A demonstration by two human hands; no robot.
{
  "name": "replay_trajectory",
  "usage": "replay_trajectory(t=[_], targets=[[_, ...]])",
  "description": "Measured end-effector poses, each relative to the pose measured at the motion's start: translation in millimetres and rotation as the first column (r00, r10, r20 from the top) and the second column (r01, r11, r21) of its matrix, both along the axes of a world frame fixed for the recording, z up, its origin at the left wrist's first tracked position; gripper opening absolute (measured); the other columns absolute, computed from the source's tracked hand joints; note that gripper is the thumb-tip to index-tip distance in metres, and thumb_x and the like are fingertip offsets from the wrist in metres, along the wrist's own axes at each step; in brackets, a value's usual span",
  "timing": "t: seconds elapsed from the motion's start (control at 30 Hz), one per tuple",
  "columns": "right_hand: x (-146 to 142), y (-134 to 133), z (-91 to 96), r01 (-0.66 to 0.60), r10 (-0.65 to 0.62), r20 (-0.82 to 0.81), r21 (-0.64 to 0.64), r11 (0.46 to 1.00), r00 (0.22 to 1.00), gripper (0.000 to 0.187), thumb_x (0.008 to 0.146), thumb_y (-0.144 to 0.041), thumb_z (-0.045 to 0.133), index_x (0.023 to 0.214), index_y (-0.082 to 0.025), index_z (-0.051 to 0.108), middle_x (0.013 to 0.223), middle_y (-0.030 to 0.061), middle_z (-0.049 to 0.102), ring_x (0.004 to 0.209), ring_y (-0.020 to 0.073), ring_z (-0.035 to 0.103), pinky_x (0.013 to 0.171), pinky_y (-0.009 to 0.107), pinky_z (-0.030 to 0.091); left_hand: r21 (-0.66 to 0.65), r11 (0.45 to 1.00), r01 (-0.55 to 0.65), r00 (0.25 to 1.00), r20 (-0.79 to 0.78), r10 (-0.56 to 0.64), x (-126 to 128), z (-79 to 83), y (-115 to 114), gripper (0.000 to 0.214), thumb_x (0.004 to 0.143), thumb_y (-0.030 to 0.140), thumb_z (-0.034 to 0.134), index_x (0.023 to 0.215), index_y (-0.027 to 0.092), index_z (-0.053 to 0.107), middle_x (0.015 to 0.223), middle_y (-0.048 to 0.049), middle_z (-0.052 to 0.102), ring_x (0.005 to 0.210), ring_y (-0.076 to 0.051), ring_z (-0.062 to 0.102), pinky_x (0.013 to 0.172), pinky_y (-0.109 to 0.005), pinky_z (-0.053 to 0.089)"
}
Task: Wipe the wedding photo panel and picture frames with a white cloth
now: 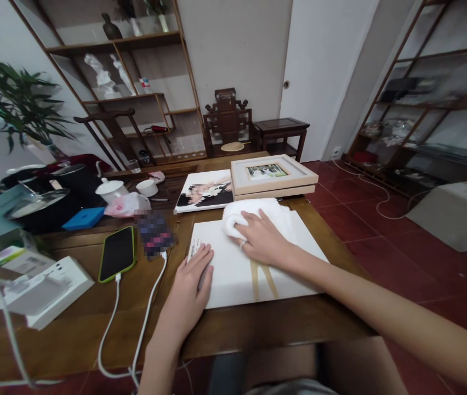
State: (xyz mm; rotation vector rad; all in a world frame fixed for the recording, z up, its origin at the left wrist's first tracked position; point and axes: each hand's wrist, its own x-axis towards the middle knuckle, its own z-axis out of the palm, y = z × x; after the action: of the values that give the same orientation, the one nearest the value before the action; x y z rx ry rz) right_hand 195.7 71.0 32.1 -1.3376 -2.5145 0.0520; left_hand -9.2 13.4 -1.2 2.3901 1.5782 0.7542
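Observation:
A white rectangular panel (229, 280) lies flat on the wooden table, with two tan strips (255, 282) showing on its face and a small printed label near its left edge. My right hand (260, 233) presses a bunched white towel (277, 211) onto the panel's far half, fingers curled over the cloth. A ring is on one finger. My left hand (194, 274) rests on the panel's left edge, fingers stretched out and holding nothing. The towel hides part of the panel and the upper ends of the strips.
Behind the panel are stacked wooden picture frames (274, 175) and a photo print panel (204, 189). At left lie two phones, one a green-edged phone (117, 253), with white cables and a white power strip (58, 291). Pots, cups and a blue box (83, 218) stand farther back.

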Motion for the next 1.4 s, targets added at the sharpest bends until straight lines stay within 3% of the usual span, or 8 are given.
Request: replay_trajectory(t=[0.13, 0.43, 0.53, 0.7, 0.9, 1.0, 1.23, 1.4], targets=[[-6, -13, 1.1, -0.025, 0.025, 0.042, -0.010, 1.000, 0.999, 0.030, 0.087, -0.022, 0.047, 0.114, -0.017, 0.061, 0.131, 0.0147, 0.052, 0.131, 0.0338, 0.033, 0.104, 0.061, 0.020, -0.004, 1.000, -0.003, 1.000, -0.002, 0.003, 0, 0.3, 0, 0.038, 0.092, 0.027, 0.037, 0.121, 0.016, 0.058, 0.133, -0.0127, 0.054, 0.129, -0.025, 0.044, 0.104, -0.051, 0.037], [6, -117, 0.2, -0.276, 0.280, 0.023, -0.117, 0.954, 0.960, 0.025, 0.076, -0.031, 0.061, 0.098, -0.024, 0.068, 0.141, 0.0137, 0.042, 0.135, 0.0379, 0.024, 0.106, 0.064, 0.016, 0.045, 0.999, 0.000, 1.000, 0.001, 0.000, -1, -4.7, 0, 0.037, 0.091, 0.024, 0.038, 0.122, 0.017, 0.057, 0.133, -0.0122, 0.055, 0.128, -0.024, 0.046, 0.104, -0.050, 0.037], [9, -107, -1.4, -0.215, 0.215, -0.006, -0.100, 0.971, 0.977, 0.026, 0.078, -0.028, 0.058, 0.101, -0.023, 0.066, 0.140, 0.0111, 0.045, 0.135, 0.0329, 0.027, 0.107, 0.060, 0.018, 0.041, 0.999, -0.001, 1.000, 0.004, 0.001, -1, -5.1, 0, 0.037, 0.091, 0.025, 0.038, 0.122, 0.015, 0.057, 0.133, -0.0132, 0.055, 0.128, -0.025, 0.045, 0.104, -0.051, 0.037], [2, -43, 2.0, -0.069, 0.071, 0.044, -0.060, 0.996, 0.996, 0.030, 0.081, -0.017, 0.051, 0.108, -0.017, 0.063, 0.135, 0.0138, 0.050, 0.133, 0.0316, 0.031, 0.107, 0.057, 0.021, 0.020, 1.000, 0.003, 1.000, 0.004, -0.003, -1, -4.3, 0, 0.038, 0.091, 0.023, 0.037, 0.123, 0.018, 0.056, 0.133, -0.0115, 0.054, 0.129, -0.024, 0.043, 0.105, -0.050, 0.036], [-16, 10, 9.9, -0.086, 0.086, 0.115, -0.001, 0.996, 0.990, 0.029, 0.086, -0.018, 0.046, 0.110, -0.015, 0.062, 0.127, 0.0159, 0.056, 0.128, 0.0332, 0.036, 0.102, 0.058, 0.026, 0.002, 1.000, -0.008, 1.000, 0.016, 0.008, -1, -2.9, 0, 0.037, 0.091, 0.022, 0.036, 0.120, 0.019, 0.059, 0.133, -0.0113, 0.054, 0.128, -0.025, 0.045, 0.105, -0.051, 0.036], [-21, -8, 8.3, -0.166, 0.162, 0.137, 0.016, 0.986, 0.977, 0.029, 0.085, -0.021, 0.049, 0.110, -0.015, 0.063, 0.130, 0.0170, 0.052, 0.129, 0.0358, 0.035, 0.102, 0.060, 0.024, 0.000, 1.000, -0.005, 1.000, 0.013, 0.005, -1, -2.5, 0, 0.039, 0.090, 0.020, 0.035, 0.121, 0.019, 0.058, 0.134, -0.0117, 0.054, 0.129, -0.025, 0.044, 0.106, -0.050, 0.035], [-12, -109, 7.9, -0.333, 0.342, 0.115, -0.092, 0.938, 0.933, 0.023, 0.080, -0.031, 0.059, 0.096, -0.019, 0.069, 0.138, 0.0193, 0.043, 0.130, 0.0432, 0.030, 0.104, 0.063, 0.018, 0.005, 1.000, 0.021, 1.000, -0.024, -0.021, -3, -4.7, 1, 0.042, 0.089, 0.017, 0.032, 0.124, 0.012, 0.055, 0.135, -0.0143, 0.052, 0.130, -0.024, 0.042, 0.107, -0.050, 0.035], [5, -97, 7.3, -0.227, 0.237, 0.058, -0.140, 0.964, 0.970, 0.027, 0.080, -0.025, 0.058, 0.106, -0.022, 0.065, 0.139, 0.0122, 0.046, 0.135, 0.0330, 0.027, 0.108, 0.057, 0.018, 0.012, 1.000, 0.011, 1.000, 0.007, -0.011, -4, -9.2, 2, 0.041, 0.090, 0.021, 0.033, 0.123, 0.012, 0.056, 0.134, -0.0133, 0.053, 0.131, -0.023, 0.042, 0.108, -0.049, 0.033]])
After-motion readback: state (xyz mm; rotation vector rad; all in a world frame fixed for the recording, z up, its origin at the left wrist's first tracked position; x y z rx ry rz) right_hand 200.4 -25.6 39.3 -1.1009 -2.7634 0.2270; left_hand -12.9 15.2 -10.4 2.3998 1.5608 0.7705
